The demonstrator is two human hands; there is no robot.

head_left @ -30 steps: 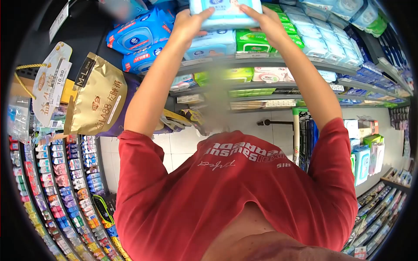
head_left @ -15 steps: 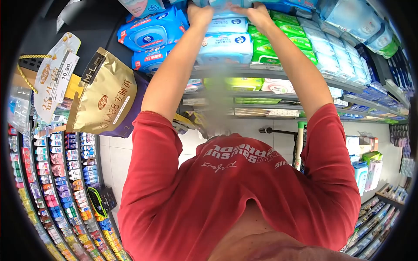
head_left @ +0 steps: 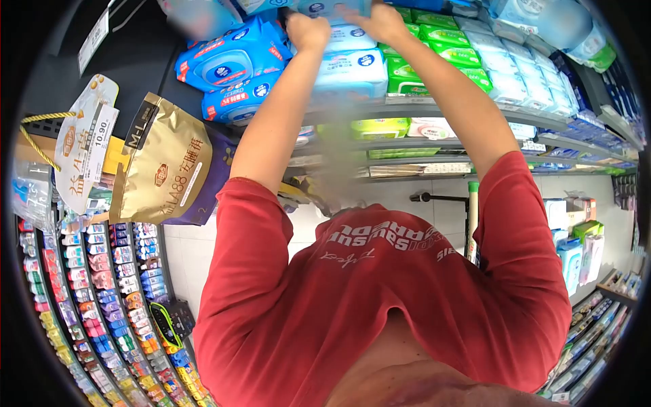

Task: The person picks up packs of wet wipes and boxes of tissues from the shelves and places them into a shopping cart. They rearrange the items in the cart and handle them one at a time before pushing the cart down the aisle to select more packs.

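Note:
At the top edge, a light blue pack of wipes (head_left: 333, 9) lies between my hands, its far part cut off by the frame. My left hand (head_left: 308, 31) is curled closed against the pack's left end. On the other side, my right hand (head_left: 383, 26) grips its right part, fingers reaching over the near face. Beneath are more light blue wipes packs (head_left: 349, 71), stacked on the shelf. Darker blue wipes packs (head_left: 234, 64) sit left of my left hand, and green packs (head_left: 407, 78) sit right of the stack.
A gold and purple bag (head_left: 169, 159) hangs at left beside a price tag (head_left: 102, 139). White-blue packs (head_left: 515, 74) fill the shelf at right. Lower shelves (head_left: 434, 169) run below my arms. Shelves of small colourful goods (head_left: 102, 292) stand at lower left.
The view has shifted slightly. My right hand has moved a little left, closer to my left hand. More of the light blue pack between them shows now.

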